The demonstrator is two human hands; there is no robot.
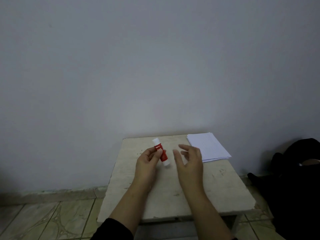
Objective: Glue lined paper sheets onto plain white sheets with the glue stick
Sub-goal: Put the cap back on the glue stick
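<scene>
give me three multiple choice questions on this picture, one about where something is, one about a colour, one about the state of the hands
1. Where does the stack of paper lie?
A. on the far right corner of the table
B. on the floor tiles
C. under the left hand

2. What colour is the label of the glue stick?
A. blue
B. red
C. green

3. What are the hands doing?
A. both rest flat on the table
B. the right hand holds the glue stick, the left is empty
C. the left hand holds the glue stick, the right is open and empty

Answers:
1. A: the stack of paper sits at the far right corner of the table, near the wall.
2. B: the glue stick has a red label between white ends.
3. C: the left hand grips the stick, while the right hand is beside it with fingers spread, holding nothing.
</scene>
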